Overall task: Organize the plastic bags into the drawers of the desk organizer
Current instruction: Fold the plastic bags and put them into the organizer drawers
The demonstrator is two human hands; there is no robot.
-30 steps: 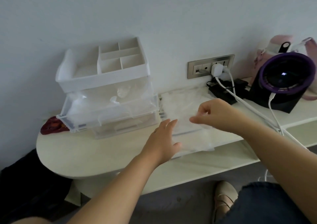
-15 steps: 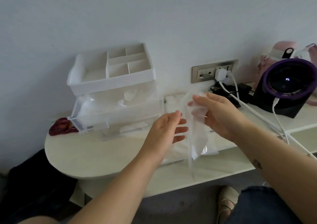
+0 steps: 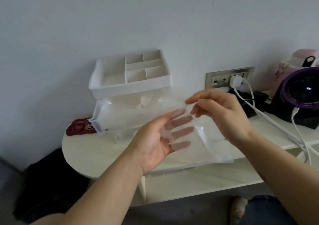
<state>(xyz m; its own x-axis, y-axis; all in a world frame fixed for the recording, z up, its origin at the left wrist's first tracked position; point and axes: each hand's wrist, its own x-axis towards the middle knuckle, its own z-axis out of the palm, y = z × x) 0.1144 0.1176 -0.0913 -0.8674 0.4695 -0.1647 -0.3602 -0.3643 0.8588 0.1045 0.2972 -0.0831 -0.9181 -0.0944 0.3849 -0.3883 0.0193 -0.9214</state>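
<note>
A clear plastic bag (image 3: 195,138) hangs in the air above the white desk (image 3: 96,154). My right hand (image 3: 219,114) pinches its top edge. My left hand (image 3: 155,142) has its fingers spread behind the bag and they show through the film. More clear bags (image 3: 219,155) lie flat on the desk under my hands. The white desk organizer (image 3: 131,79) stands at the back left against the wall, with an open divided tray on top. Its clear upper drawer (image 3: 119,119) is pulled out and holds crumpled clear bags.
A dark red pouch (image 3: 77,129) lies left of the organizer. A wall socket (image 3: 229,78) with a white plug and white cables (image 3: 276,126) is at the right. A black and purple device (image 3: 300,93) and a pink container (image 3: 300,57) stand far right. A lower shelf sits under the desk.
My right hand has lifted one bag off the flat pile and raised it. My left hand left the pile and slid behind the bag. The view has tilted upward.
</note>
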